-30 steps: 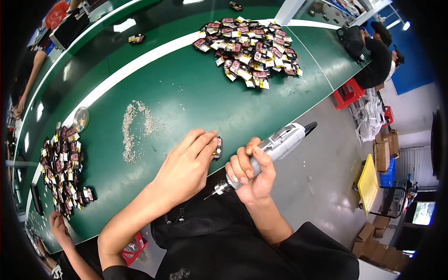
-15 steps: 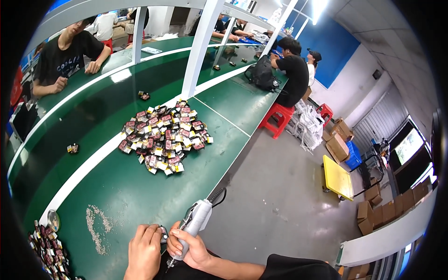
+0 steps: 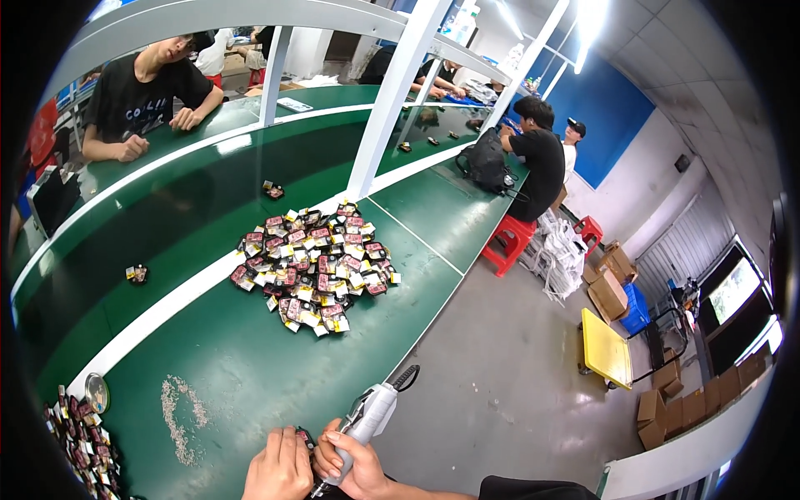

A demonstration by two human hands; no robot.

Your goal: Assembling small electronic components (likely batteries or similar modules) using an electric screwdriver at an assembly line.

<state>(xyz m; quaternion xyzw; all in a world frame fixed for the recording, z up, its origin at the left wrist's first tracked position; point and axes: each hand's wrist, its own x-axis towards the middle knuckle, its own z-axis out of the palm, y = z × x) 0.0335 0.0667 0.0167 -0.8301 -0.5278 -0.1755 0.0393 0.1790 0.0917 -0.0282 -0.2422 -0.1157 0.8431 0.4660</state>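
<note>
My right hand (image 3: 353, 465) is wrapped round a grey electric screwdriver (image 3: 372, 413), its bit pointing down and its dark cord at the upper end. Beside it, my left hand (image 3: 280, 468) has curled fingers round a small black part (image 3: 305, 436), mostly hidden behind them. Both hands are at the near edge of the green table (image 3: 275, 392). Left of them, many tiny screws (image 3: 177, 425) lie scattered. Further off sits a large heap of small black-and-red units (image 3: 321, 271) with white and yellow tabs.
A second heap of the units (image 3: 79, 437) and a round tin (image 3: 97, 392) are at the near left. Single units (image 3: 137, 273) lie on the dark belt. White posts (image 3: 392, 108) rise from the table. People sit further along; a yellow trolley (image 3: 606, 350) stands on the floor.
The whole view has shifted, so table and heap appear lower and further right. Both hands keep their holds, now lower in the picture and close together.
</note>
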